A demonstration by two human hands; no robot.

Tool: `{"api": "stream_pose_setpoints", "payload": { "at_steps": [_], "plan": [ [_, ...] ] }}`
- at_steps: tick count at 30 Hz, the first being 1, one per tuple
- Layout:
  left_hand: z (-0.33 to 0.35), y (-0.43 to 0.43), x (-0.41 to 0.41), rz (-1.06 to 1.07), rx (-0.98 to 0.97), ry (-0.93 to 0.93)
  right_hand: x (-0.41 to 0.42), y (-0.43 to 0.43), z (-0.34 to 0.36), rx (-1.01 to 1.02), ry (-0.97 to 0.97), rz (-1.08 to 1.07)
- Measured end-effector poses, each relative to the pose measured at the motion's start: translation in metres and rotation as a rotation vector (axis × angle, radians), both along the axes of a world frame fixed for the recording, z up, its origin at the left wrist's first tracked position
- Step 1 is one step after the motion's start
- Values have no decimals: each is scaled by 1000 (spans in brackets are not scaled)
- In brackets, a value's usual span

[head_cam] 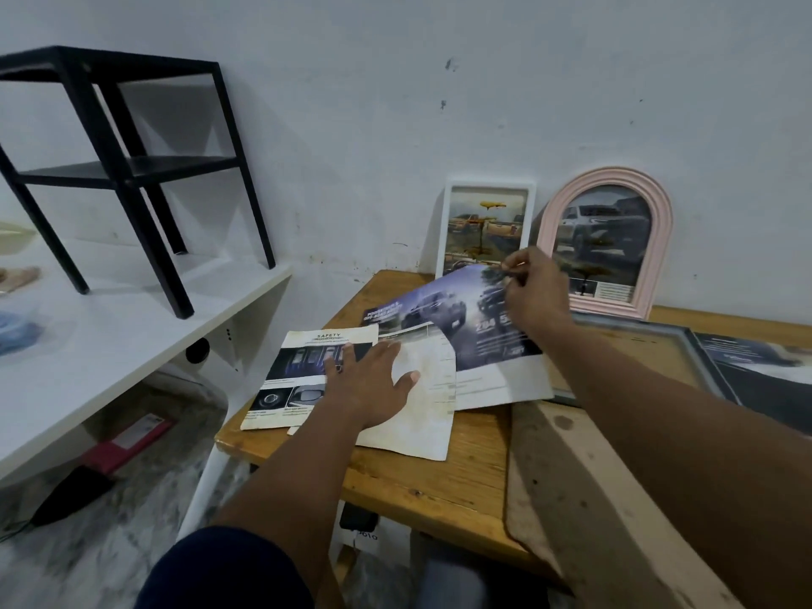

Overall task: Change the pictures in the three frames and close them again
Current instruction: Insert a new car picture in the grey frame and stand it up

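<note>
Dark sleeve cloth filled the bottom of the view, and both bare forearms reached out from it over the wooden bench [444, 485]. The right hand [534, 290] pinched the upper edge of a car brochure page [465, 327] between thumb and fingers [512, 261], lifting that edge off the bench so the sheet curved upward. The left hand [367, 380] lay flat with fingers spread, pressing on a pale stained sheet [428, 415] that overlapped a page headed "SAFETY" [303, 371] at the bench's left corner. Behind the lifted page two frames stood leaning on the wall: a white rectangular frame [485, 226] holding a picture with orange trucks, and just beside it on the right a pink arched frame [608, 239] holding a picture of a silver truck. A third frame, grey [637, 340], lay flat on the bench under the right forearm, its brown board showing, with another dark printed page [764, 375] beside it at the right edge. To the left stood a white shelf unit [145, 318] carrying a small black table [127, 169].
</note>
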State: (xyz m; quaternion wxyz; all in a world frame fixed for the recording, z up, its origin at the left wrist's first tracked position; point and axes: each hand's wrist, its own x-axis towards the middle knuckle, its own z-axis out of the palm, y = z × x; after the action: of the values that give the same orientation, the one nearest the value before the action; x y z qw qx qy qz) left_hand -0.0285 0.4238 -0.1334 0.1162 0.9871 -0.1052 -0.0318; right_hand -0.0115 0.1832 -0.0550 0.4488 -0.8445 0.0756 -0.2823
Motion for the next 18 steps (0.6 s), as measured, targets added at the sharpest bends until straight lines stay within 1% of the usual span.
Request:
{"api": "stream_pose_setpoints", "payload": {
  "at_steps": [2,5,9,11,14,16,18],
  "plan": [
    [7,-6,2,-12,48,-9,-3,-29,12,-45,8,-52],
    [23,-21,5,-60,171,-22,-11,-68,23,-77,7,-121],
    [45,-38,21,-64,186,130,-25,-100,20,-99,52,-177],
    [45,-42,27,-59,180,150,-28,-113,14,-117,41,-217],
    [42,-46,29,1,157,99,-35,-140,13,-109,35,-264],
    [40,-52,28,14,182,-11,-41,-162,12,-160,98,-271],
    [41,-66,26,-41,108,-119,-47,-182,6,-238,174,-269]
  ]
}}
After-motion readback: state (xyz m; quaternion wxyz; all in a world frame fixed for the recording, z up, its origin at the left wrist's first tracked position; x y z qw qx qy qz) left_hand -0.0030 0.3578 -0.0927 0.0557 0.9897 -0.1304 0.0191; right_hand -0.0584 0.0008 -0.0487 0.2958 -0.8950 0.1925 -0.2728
